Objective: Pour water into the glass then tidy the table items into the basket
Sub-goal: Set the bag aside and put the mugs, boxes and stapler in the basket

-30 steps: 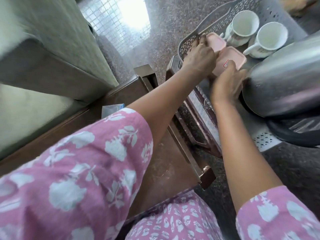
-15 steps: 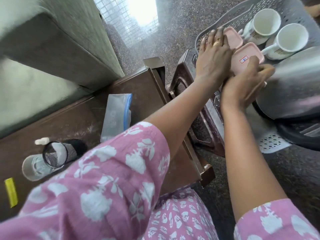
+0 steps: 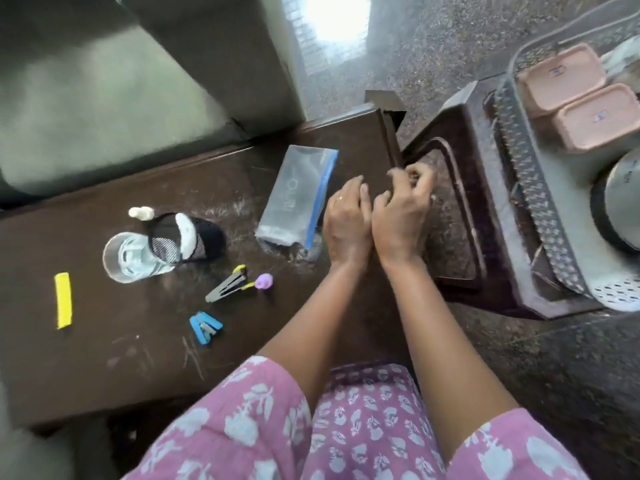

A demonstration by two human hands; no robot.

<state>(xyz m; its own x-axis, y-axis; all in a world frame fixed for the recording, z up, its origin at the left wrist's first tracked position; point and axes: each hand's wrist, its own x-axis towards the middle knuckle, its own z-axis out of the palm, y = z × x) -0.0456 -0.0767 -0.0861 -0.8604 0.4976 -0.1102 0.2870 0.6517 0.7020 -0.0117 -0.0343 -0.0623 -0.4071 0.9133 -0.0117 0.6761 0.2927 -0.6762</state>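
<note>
Two pink lidded boxes (image 3: 562,76) (image 3: 597,116) lie side by side in the grey perforated basket (image 3: 530,168) at the right, beside a steel kettle (image 3: 620,202). My left hand (image 3: 346,220) and my right hand (image 3: 403,209) hover together over the right end of the brown table (image 3: 121,358), both empty, the left with fingers loosely spread, the right with fingers curled. A clear zip pouch (image 3: 298,199) with a blue edge lies just left of my left hand. A glass of water (image 3: 130,258) stands at the table's left, touching a black mesh cup (image 3: 187,239).
On the table lie a yellow strip (image 3: 63,299), a blue stapler (image 3: 205,325), a grey clip (image 3: 227,287), a purple-topped item (image 3: 263,282) and a small white piece (image 3: 140,213). A dark plastic stool (image 3: 450,209) carries the basket. A grey sofa (image 3: 104,98) backs the table.
Both hands let go of the pink boxes in the basket and drew back left to the table's right end. The view swung left, so the table's items show.
</note>
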